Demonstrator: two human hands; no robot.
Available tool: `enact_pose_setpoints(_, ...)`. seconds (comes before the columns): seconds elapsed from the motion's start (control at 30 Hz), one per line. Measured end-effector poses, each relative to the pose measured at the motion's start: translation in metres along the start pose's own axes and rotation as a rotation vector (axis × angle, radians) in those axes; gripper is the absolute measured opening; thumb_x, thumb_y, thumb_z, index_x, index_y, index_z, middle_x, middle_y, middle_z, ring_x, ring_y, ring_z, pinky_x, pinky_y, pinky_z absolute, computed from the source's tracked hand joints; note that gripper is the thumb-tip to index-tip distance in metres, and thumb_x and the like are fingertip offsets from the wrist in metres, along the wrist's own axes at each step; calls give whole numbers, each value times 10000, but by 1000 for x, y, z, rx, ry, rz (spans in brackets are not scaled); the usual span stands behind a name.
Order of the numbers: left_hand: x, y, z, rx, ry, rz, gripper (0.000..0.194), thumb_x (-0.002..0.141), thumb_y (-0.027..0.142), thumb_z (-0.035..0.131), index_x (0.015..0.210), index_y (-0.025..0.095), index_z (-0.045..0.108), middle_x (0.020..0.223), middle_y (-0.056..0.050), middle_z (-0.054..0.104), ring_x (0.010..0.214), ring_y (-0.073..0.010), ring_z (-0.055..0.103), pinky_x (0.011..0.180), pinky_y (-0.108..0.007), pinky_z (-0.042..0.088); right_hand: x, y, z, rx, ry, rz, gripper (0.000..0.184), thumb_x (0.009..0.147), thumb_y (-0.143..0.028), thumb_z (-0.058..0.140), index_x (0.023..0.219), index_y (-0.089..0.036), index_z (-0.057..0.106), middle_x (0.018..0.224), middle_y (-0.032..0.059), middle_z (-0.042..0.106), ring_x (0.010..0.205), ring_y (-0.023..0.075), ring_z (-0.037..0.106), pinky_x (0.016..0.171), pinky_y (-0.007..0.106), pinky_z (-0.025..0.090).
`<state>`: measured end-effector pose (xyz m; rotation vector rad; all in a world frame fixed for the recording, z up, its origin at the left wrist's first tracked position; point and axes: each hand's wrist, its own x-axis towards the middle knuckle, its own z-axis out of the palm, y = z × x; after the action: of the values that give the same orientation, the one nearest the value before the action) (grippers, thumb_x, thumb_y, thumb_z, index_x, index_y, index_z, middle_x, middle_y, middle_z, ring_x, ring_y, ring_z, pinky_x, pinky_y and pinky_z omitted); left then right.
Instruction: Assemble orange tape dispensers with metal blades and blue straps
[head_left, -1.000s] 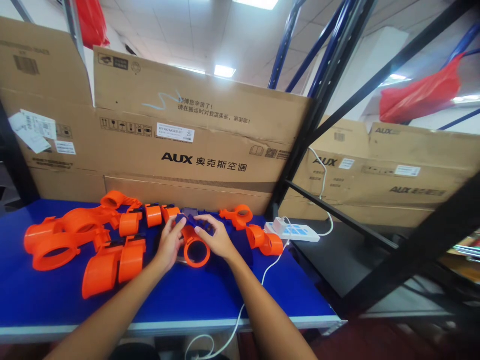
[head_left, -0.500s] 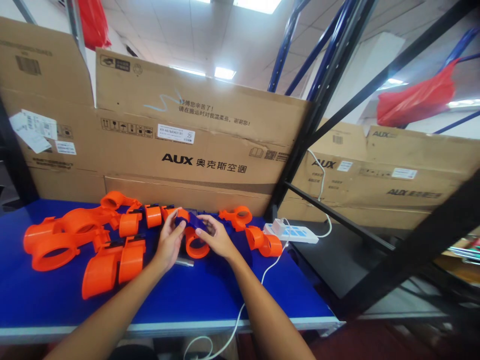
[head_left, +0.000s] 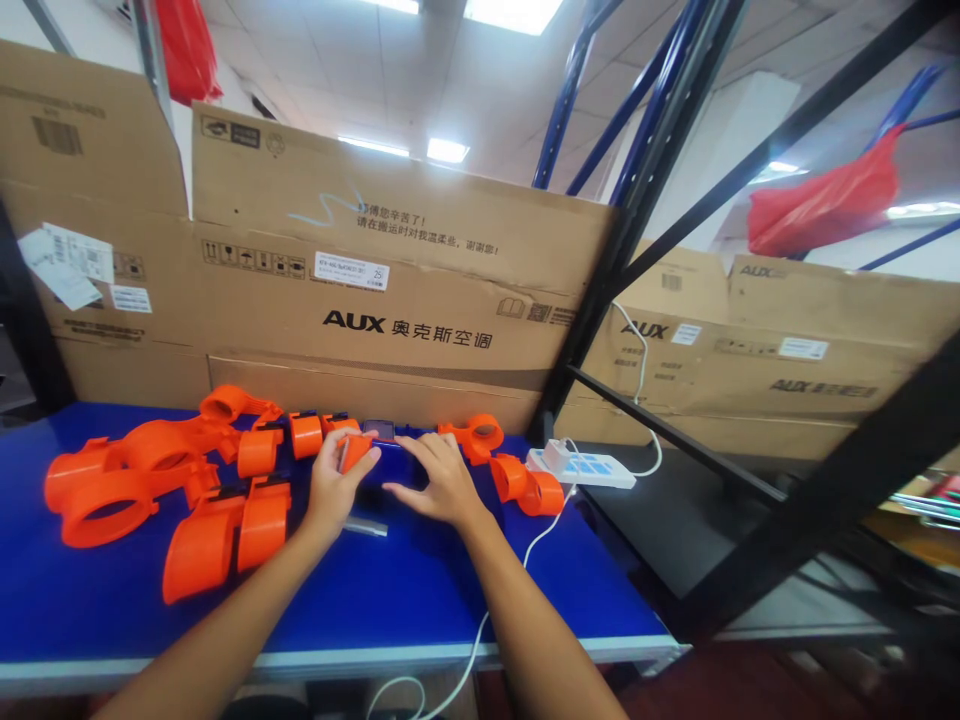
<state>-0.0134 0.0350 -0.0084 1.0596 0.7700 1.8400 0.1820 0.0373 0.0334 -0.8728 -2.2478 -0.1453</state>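
My left hand (head_left: 335, 485) is closed around an orange plastic piece (head_left: 355, 453), which looks like part of a tape dispenser. From it a dark blue edge (head_left: 387, 443) reaches toward my right hand (head_left: 442, 480). That hand's thumb and fingers are spread apart, its fingertips close to the blue edge; whether they touch it I cannot tell. Below my left hand lies a small flat silver strip (head_left: 366, 526). Several orange tape dispensers (head_left: 199, 553) with wide rings and black parts lie to the left. Behind my hands sits a small dark rectangular object (head_left: 379, 430).
More orange ring pieces (head_left: 527, 484) lie at right, beside a white power strip (head_left: 581, 466) whose cable hangs over the blue table's (head_left: 360, 610) front edge. A large cardboard sheet (head_left: 405, 270) stands behind. A black rack post (head_left: 600, 320) rises at the right.
My right hand's thumb and fingers have spread apart from the blue part. The orange piece in my left hand has turned, and the orange ring between the hands no longer shows.
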Motion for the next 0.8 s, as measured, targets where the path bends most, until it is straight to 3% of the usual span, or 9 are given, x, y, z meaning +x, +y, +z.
enact_pose_setpoints(0.17,1,1,0,-21,48,-5,511,652,301,914,1065,241,621,1115,-89,770,1090,-280,720,991,-405,515,0,0,0,-16,4,-7,683,855,-608,710,1418,-243,580,1185,143,701,1085,327,614,954,476,415)
enact_pose_setpoints(0.43,1,-3,-3,15,41,39,470,726,355,875,1118,241,641,1155,-81,759,1148,-270,693,1024,-382,496,-1,-5,1,58,65,27,723,839,-566,749,1454,-240,552,1298,154,669,1173,341,608,1030,509,415)
enact_pose_setpoints(0.53,3,-9,-6,-62,65,-31,494,779,451,814,1202,235,679,1265,-85,719,1205,-271,656,987,-338,513,0,-4,3,208,130,134,657,865,-535,729,1436,-256,564,1318,135,664,1175,321,623,1033,488,455)
enact_pose_setpoints(0.67,3,-12,-6,-133,-59,-99,576,818,498,762,1317,226,668,1318,-105,700,1159,-294,673,865,-331,562,6,1,12,560,190,336,458,957,-557,587,1294,-254,659,1222,96,720,1099,281,675,975,436,519)
enact_pose_setpoints(0.8,-4,-9,2,-105,-206,-123,650,757,382,844,1354,208,655,1328,-115,702,1223,-318,646,991,-364,531,10,1,29,913,159,586,592,928,-732,492,1152,-223,694,1003,81,761,973,268,703,846,397,562)
